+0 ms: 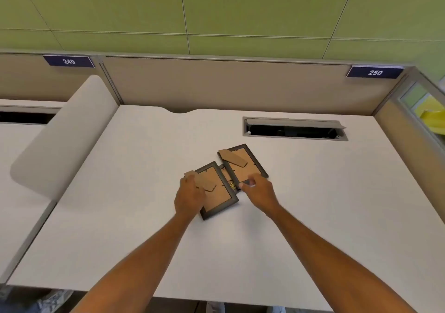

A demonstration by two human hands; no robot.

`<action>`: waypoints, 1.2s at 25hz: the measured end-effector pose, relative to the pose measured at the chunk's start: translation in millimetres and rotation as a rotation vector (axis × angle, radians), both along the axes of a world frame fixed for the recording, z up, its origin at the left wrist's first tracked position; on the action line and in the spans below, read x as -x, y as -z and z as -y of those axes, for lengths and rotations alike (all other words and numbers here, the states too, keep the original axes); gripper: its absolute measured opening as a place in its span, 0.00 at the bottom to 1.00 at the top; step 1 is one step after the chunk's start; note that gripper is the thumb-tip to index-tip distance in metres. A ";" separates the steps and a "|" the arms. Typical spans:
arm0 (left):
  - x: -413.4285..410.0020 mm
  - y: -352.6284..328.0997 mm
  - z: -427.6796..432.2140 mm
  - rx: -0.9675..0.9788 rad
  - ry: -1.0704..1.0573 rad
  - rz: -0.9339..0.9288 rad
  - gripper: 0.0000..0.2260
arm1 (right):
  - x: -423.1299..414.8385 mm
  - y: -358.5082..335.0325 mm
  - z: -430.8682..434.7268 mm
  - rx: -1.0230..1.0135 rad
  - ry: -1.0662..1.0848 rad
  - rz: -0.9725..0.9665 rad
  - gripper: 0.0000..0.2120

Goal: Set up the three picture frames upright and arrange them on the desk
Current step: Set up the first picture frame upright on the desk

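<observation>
Left fingers (190, 180) hidden, middle frame (227, 176) mostly covered

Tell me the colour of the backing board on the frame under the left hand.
Tan cardboard-brown backing board, dark border; head view.

dark-rimmed brown frames (220, 187), white desk (144, 216)

1. You are seated in an office cubicle: a white desk (120, 216) walled by beige partition panels (216, 84).
2. Numbered blue plates reading 249 (69, 61) and 250 (375, 72) mark neighbouring workstations.
3. A cable hatch (295, 129), probably for wiring, sits in the desktop.
</observation>
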State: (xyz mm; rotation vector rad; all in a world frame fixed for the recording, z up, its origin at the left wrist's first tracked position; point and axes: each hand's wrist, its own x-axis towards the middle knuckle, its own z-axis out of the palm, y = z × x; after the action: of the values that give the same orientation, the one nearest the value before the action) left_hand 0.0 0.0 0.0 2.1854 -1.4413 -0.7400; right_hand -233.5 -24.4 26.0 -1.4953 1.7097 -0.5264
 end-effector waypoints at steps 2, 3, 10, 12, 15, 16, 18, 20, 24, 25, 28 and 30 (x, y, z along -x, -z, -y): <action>-18.1 12.1 -0.6 -0.069 -0.118 -0.127 0.21 | -7.5 4.8 -2.2 -0.098 0.077 0.077 0.16; -26.2 22.5 -2.8 -0.122 -0.171 -0.203 0.21 | -9.4 9.0 -5.0 -0.119 0.102 0.086 0.16; -41.0 38.7 -6.6 -0.221 -0.384 -0.622 0.07 | -34.3 36.2 -10.3 -0.226 0.231 0.168 0.11; -40.0 41.6 -7.1 -0.224 -0.379 -0.644 0.07 | -39.1 39.8 -11.0 -0.244 0.284 0.229 0.08; -43.9 49.0 -7.6 -0.225 -0.376 -0.671 0.09 | -46.2 38.3 -10.5 -0.276 0.368 0.305 0.07; -46.9 51.0 -7.7 -0.220 -0.376 -0.677 0.09 | -48.9 37.1 -9.9 -0.288 0.381 0.323 0.07; -54.2 55.5 -10.9 -0.201 -0.357 -0.699 0.09 | -54.6 34.9 -9.2 -0.294 0.398 0.369 0.08; -61.3 57.2 -15.7 -0.168 -0.305 -0.688 0.11 | -59.9 30.2 -7.8 -0.298 0.409 0.411 0.09; -67.4 53.1 -24.0 0.043 -0.207 -0.573 0.24 | -69.6 18.8 -2.0 -0.366 0.455 0.462 0.12; -69.4 52.5 -24.6 0.116 -0.182 -0.509 0.28 | -71.4 15.4 -1.2 -0.383 0.460 0.478 0.13; -74.9 51.6 -26.7 0.368 -0.044 -0.347 0.28 | -74.0 -0.8 -2.5 -0.418 0.457 0.556 0.15; -76.1 45.0 -28.7 0.508 0.015 -0.242 0.24 | -73.0 -15.6 -5.0 -0.424 0.450 0.605 0.14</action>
State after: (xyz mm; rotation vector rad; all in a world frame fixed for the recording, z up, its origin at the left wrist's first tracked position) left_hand 76.1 28.7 -45.0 1.6428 -1.3436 -0.5445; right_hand -160.5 -19.4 41.6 -0.5641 1.5276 -0.7060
